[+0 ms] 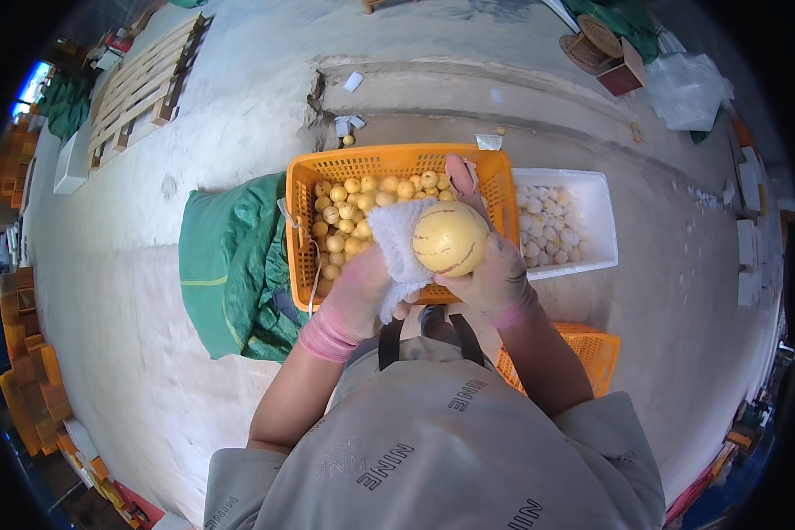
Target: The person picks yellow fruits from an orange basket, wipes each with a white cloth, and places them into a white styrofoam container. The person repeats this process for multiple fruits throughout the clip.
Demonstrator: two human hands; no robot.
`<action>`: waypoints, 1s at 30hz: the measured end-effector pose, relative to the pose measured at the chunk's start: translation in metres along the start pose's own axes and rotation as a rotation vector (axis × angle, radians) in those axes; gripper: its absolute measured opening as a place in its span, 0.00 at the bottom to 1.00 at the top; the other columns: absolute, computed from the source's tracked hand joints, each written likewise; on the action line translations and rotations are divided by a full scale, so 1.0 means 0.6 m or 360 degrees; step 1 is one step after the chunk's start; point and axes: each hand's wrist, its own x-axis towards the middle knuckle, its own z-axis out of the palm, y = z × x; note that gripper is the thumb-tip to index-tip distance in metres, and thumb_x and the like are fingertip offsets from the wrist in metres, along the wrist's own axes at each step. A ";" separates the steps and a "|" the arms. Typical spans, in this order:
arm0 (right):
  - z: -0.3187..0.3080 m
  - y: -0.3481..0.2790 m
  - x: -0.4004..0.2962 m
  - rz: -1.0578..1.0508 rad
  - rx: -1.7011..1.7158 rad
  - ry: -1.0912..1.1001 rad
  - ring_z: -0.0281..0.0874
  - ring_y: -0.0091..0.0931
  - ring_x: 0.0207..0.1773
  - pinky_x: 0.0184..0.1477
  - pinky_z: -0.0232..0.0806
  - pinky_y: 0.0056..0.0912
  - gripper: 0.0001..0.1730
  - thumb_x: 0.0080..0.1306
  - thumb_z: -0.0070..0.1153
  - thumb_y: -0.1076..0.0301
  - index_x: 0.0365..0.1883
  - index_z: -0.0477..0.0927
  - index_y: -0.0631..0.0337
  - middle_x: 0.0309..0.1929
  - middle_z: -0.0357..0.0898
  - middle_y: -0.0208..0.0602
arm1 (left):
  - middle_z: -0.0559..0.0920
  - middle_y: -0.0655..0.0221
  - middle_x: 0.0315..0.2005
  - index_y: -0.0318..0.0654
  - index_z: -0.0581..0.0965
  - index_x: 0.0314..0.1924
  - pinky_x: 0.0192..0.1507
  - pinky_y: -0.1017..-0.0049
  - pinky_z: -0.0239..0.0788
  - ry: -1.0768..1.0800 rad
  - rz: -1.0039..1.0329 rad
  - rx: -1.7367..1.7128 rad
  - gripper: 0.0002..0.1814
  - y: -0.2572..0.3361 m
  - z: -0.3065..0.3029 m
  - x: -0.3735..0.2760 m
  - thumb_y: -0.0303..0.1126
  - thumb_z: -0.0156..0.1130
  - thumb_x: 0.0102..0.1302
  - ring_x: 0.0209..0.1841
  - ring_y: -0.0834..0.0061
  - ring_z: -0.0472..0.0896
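In my right hand (pixel 503 278) is a round yellow fruit with thin brown-purple streaks (pixel 450 238), which looks like a pepino melon. My left hand (pixel 354 295) grips a white foam net sleeve (pixel 397 242) that lies against the fruit's left side; the fruit appears outside it. Both hands wear pale gloves with pink cuffs. Beneath them stands an orange plastic crate (pixel 397 154) holding many similar yellow fruits (pixel 346 211). To its right, a white foam box (pixel 596 218) contains fruits in white netting (pixel 548 218). A pink object (pixel 462 175), unclear in kind, shows near the crate's right end.
A green woven sack (pixel 205 265) slumps against the crate's left side. Another orange crate (pixel 586 354) sits by my right forearm. Low concrete ledges (pixel 437 93) run beyond the crate. Farther off are a wooden pallet (pixel 146 79) and a clear plastic bag (pixel 686 89).
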 end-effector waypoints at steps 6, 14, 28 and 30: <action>-0.024 -0.047 -0.020 0.0216 0.0391 -0.0105 0.62 0.29 0.68 0.70 0.54 0.33 0.61 0.53 0.59 0.71 0.79 0.34 0.61 0.68 0.60 0.44 | 0.80 0.72 0.37 0.39 0.71 0.53 0.25 0.90 0.66 0.0113 0.0160 -0.0208 0.15 -0.009 0.008 0.013 0.30 0.60 0.68 0.28 0.85 0.77; -0.022 -0.011 -0.041 0.0010 0.0078 0.0301 0.57 0.30 0.69 0.72 0.50 0.35 0.56 0.52 0.62 0.77 0.76 0.44 0.65 0.76 0.41 0.37 | 0.79 0.54 0.34 0.33 0.74 0.41 0.35 0.68 0.71 0.0686 0.1333 0.2026 0.09 -0.031 0.033 0.025 0.20 0.62 0.60 0.31 0.52 0.79; -0.044 0.002 -0.050 0.0121 -0.1138 0.0438 0.63 0.40 0.72 0.71 0.57 0.35 0.53 0.56 0.66 0.70 0.75 0.48 0.63 0.72 0.61 0.51 | 0.77 0.69 0.28 0.38 0.72 0.41 0.25 0.78 0.67 0.0656 0.0777 0.1537 0.09 -0.072 0.070 0.064 0.28 0.63 0.66 0.24 0.75 0.77; -0.054 0.001 -0.052 0.0119 -0.1246 0.0306 0.63 0.43 0.73 0.71 0.57 0.36 0.52 0.58 0.65 0.69 0.75 0.48 0.64 0.72 0.61 0.53 | 0.76 0.75 0.27 0.42 0.69 0.46 0.20 0.87 0.60 0.0738 0.0228 0.0842 0.11 -0.077 0.064 0.068 0.36 0.60 0.71 0.22 0.88 0.72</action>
